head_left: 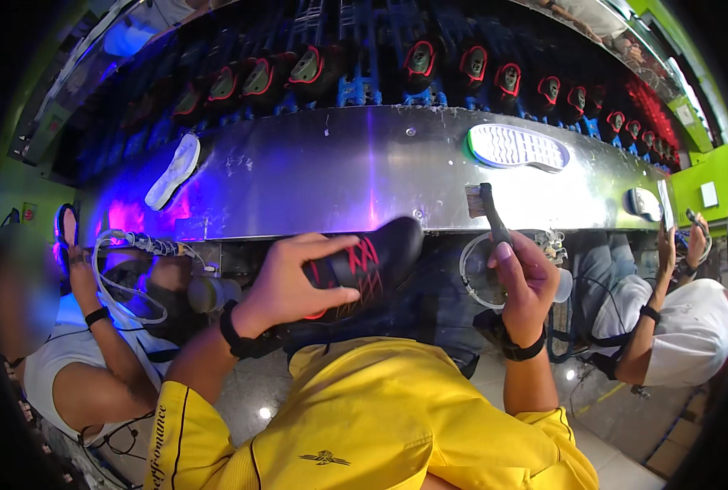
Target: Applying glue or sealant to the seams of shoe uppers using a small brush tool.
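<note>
A black shoe upper (392, 250) with red lacing is gripped across its middle by my left hand (294, 282). Its rounded toe points up and to the right, close to the front edge of the metal bench. My right hand (527, 282) is closed round the dark handle of a brush (486, 204). The brush stands upright, bristles at the top and turned left, apart from the shoe. Beyond it on the bench lies a white shoe sole (519, 148), its ridged side facing up.
Another white sole (173, 171) lies on the left of the metal bench (298, 171); a further sole (644, 203) lies far right. Behind runs a rack of black shoes (307, 65). Co-workers sit on both sides, the left one holding a sole (68, 224). A looped hose (106, 269) hangs at left.
</note>
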Demonstrator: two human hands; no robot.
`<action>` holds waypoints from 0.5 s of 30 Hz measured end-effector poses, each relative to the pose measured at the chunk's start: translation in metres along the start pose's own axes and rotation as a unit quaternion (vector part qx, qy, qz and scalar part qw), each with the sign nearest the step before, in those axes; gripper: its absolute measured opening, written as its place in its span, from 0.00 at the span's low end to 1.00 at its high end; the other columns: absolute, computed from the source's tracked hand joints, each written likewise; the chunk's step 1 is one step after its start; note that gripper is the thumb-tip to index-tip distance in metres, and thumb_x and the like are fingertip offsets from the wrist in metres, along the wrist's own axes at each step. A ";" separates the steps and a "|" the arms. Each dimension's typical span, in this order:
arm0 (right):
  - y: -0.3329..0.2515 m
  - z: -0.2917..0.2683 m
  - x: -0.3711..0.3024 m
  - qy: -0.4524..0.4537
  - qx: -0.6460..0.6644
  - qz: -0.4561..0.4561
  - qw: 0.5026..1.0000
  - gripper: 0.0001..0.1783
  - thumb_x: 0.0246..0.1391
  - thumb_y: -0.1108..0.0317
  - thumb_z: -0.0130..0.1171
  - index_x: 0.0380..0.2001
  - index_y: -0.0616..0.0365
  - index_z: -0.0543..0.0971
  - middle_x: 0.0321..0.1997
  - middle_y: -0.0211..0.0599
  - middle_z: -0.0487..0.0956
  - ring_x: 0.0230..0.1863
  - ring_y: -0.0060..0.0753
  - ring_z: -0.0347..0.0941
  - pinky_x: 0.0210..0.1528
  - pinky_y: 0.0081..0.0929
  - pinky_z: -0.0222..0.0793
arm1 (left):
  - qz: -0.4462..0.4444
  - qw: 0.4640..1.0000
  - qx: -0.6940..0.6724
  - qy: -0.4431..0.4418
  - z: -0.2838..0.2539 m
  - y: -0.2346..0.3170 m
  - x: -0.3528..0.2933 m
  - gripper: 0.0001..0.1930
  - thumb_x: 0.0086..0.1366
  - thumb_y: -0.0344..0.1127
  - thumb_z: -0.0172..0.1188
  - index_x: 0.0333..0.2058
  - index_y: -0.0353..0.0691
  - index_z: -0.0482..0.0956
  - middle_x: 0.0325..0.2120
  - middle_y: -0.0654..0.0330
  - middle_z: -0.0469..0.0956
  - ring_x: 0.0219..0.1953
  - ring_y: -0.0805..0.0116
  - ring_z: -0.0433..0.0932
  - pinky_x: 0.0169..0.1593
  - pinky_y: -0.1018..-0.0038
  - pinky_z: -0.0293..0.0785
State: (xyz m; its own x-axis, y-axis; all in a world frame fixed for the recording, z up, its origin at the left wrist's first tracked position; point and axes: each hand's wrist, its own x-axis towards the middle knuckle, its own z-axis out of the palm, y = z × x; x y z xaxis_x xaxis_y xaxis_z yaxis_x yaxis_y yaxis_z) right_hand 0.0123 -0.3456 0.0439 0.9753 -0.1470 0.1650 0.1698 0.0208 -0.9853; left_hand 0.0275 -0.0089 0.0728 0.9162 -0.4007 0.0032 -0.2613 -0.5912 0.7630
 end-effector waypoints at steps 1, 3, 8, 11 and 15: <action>-0.001 0.000 0.001 -0.001 -0.003 -0.005 1.000 0.13 0.69 0.73 0.65 0.52 0.71 0.84 0.36 0.30 0.82 0.37 0.17 0.76 0.42 0.18 0.70 | -0.031 0.993 -0.108 0.040 -0.003 -0.006 -0.001 0.34 0.52 0.41 0.82 0.59 0.42 0.86 0.48 0.57 0.86 0.49 0.63 0.85 0.60 0.67 0.77; 0.000 0.001 0.003 -0.017 -0.026 0.011 0.999 0.13 0.69 0.73 0.65 0.52 0.71 0.84 0.36 0.29 0.82 0.37 0.18 0.75 0.42 0.18 0.70 | -0.075 0.932 -0.350 0.056 -0.007 -0.011 -0.001 0.38 0.59 0.36 0.78 0.66 0.32 0.77 0.55 0.58 0.83 0.56 0.68 0.82 0.66 0.69 0.73; 0.003 0.018 0.008 -0.022 -0.008 0.036 0.999 0.14 0.68 0.72 0.66 0.51 0.71 0.84 0.35 0.29 0.82 0.36 0.17 0.74 0.41 0.18 0.69 | -0.104 0.765 -0.636 0.011 -0.027 -0.031 -0.001 0.37 0.62 0.31 0.74 0.68 0.33 0.71 0.56 0.58 0.82 0.59 0.65 0.80 0.68 0.66 0.73; -0.003 0.029 0.010 -0.041 -0.012 0.047 0.998 0.14 0.68 0.71 0.66 0.52 0.71 0.85 0.32 0.29 0.82 0.35 0.18 0.75 0.40 0.19 0.69 | -0.068 0.831 -0.543 0.104 -0.034 -0.027 0.011 0.31 0.59 0.32 0.78 0.60 0.36 0.76 0.50 0.60 0.82 0.54 0.66 0.81 0.62 0.65 0.76; -0.005 0.049 0.019 -0.066 -0.066 0.012 0.996 0.15 0.67 0.70 0.68 0.50 0.71 0.85 0.31 0.30 0.83 0.33 0.17 0.75 0.38 0.19 0.69 | -0.003 0.897 -0.415 0.151 -0.051 -0.018 0.024 0.36 0.53 0.32 0.82 0.60 0.36 0.76 0.50 0.60 0.83 0.53 0.67 0.82 0.60 0.66 0.78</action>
State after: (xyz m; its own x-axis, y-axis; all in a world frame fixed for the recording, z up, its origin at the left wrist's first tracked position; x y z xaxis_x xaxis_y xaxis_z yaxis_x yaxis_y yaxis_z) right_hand 0.0367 -0.3002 0.0541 0.9905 -0.0165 0.1366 0.1340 -0.1093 -0.9849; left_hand 0.0700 0.0278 0.0919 0.9902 -0.1172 0.0761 -0.0538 0.1826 0.9817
